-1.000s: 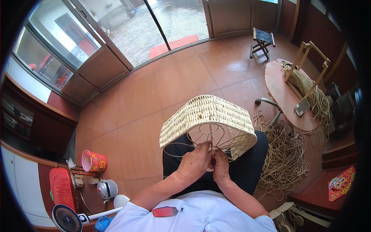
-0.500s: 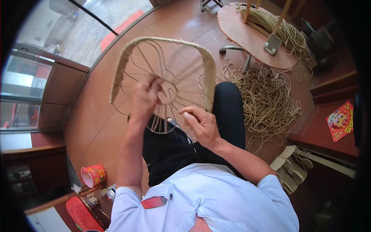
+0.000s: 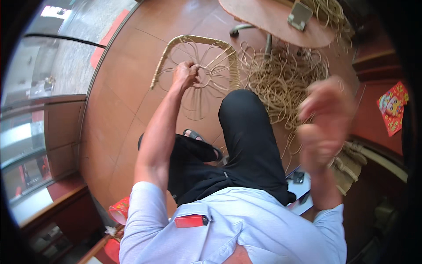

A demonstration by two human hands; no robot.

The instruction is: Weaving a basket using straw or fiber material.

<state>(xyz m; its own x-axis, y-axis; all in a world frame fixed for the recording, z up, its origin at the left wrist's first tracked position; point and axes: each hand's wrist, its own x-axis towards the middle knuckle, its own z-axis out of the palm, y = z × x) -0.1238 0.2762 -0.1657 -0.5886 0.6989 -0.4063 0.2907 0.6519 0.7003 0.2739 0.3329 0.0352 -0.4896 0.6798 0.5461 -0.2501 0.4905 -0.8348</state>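
Observation:
My left hand (image 3: 187, 74) is closed on the centre of a partly woven cord frame (image 3: 234, 66), held out in front of my knees. A tightly wrapped border runs round the frame's far edge and sides. Inside it, tan cords form petal-like loops around a small ring, and more loops hang below my hand. My right hand (image 3: 325, 119) is raised away from the frame, to the right and nearer to me. Motion smears its fingers, and I cannot make out whether a cord is in them.
A big tangled heap of tan cord (image 3: 285, 83) lies on the tiled floor beyond my right knee. Behind it stands a rounded board (image 3: 268, 20) on a wheeled base, bearing a small flat device (image 3: 300, 16) and more cord. A red patterned bucket (image 3: 119, 210) is at lower left.
My right hand has swung from beside the frame out to the right. My left hand has moved farther away with the frame, now closed at its centre. The view has shifted too.

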